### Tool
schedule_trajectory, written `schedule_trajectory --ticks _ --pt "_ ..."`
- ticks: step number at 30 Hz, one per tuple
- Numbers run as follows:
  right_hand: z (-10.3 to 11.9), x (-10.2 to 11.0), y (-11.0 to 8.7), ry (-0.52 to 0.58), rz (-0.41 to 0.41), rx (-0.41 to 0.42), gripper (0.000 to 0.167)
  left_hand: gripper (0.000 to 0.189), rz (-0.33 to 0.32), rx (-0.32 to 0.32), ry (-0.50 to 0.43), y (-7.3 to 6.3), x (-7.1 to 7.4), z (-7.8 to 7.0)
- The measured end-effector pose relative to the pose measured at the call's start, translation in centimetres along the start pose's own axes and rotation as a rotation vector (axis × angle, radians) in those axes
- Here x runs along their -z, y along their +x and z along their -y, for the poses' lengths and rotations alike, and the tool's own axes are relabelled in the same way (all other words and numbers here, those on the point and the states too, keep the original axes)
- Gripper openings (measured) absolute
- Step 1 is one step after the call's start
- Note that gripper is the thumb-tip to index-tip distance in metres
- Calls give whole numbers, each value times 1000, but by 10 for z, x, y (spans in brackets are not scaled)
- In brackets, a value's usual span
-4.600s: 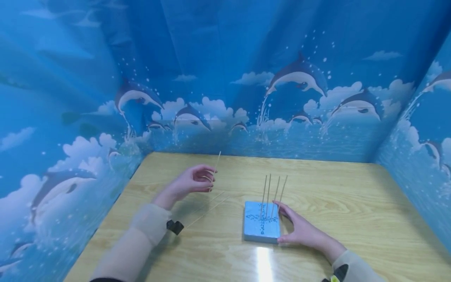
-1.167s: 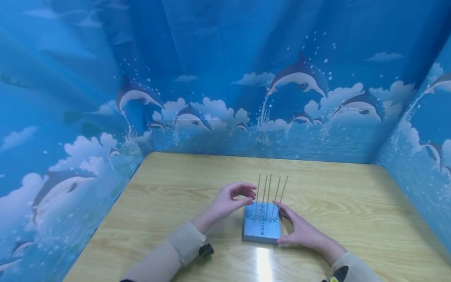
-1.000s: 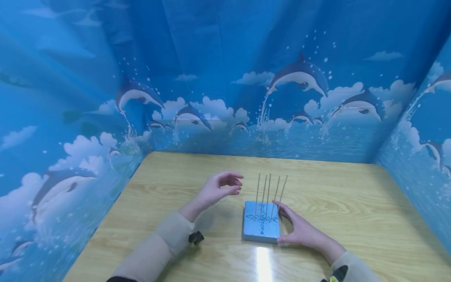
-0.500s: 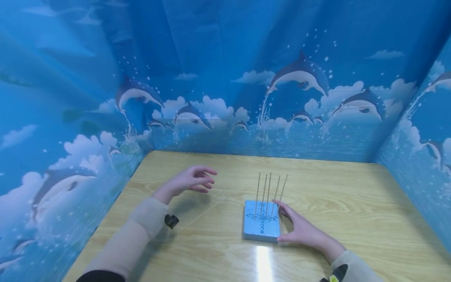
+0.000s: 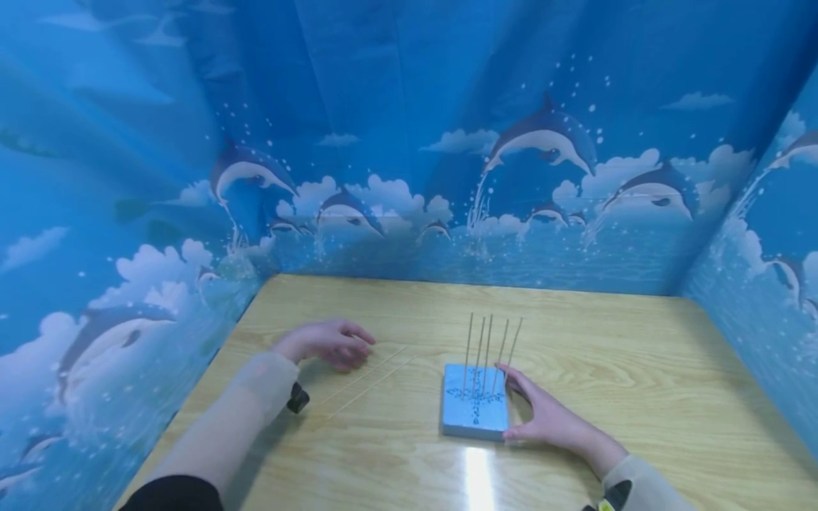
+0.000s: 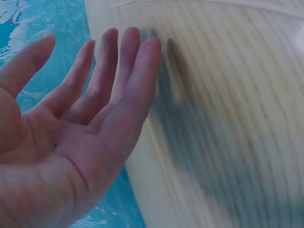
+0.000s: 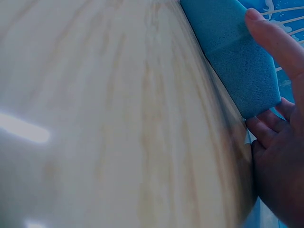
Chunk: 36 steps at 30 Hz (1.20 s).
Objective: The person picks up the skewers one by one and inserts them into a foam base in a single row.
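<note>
Wood-grain table [image 5: 383, 461], dolphin-print backdrop [image 5: 396, 142] behind; left hand [image 5: 334, 343] loose-fingered beside two thin sticks [image 5: 372, 387] lying flat; right hand [image 5: 542, 417] grips blue foam block [image 5: 456, 413] mid-table, five sticks [image 5: 488, 355] standing in it.

Screened workspace, blue dolphin backdrop [image 5: 409, 128], wood-grain table [image 5: 613, 362]

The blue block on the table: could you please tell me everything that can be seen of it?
The blue block is a low, squarish slab with a flat top; its finely pitted sides look like foam. Dark specks, perhaps holes, form a cross on top, where five thin sticks stand, some tilted. It lies flat on the table, and the right hand holds it at its right side.
</note>
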State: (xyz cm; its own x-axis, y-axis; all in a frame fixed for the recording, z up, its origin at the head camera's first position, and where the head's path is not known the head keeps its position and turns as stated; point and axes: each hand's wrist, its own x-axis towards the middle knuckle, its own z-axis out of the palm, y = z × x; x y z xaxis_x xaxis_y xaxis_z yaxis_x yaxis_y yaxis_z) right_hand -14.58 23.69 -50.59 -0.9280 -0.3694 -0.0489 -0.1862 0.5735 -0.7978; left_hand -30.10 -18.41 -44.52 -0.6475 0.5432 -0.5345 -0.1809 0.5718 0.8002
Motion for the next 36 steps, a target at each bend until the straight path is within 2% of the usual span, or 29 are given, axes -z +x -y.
schedule_trajectory --ticks 7,13,20,26,31,36 --pt "-1 0 0 0 -6 5 122 41 22 79 -47 5 -2 5" --pt "-1 0 0 1 -1 -6 121 40 42 114 -1 6 -6 2" --pt "-2 0 0 0 4 -14 121 37 43 117 58 6 -11 0" --pt "-2 0 0 7 2 -16 121 41 43 111 53 3 -10 -2" --pt "-2 0 0 7 -2 -10 121 44 52 81 37 4 -12 0" --pt "-1 0 0 10 -1 -6 121 50 47 61 66 9 -16 3"
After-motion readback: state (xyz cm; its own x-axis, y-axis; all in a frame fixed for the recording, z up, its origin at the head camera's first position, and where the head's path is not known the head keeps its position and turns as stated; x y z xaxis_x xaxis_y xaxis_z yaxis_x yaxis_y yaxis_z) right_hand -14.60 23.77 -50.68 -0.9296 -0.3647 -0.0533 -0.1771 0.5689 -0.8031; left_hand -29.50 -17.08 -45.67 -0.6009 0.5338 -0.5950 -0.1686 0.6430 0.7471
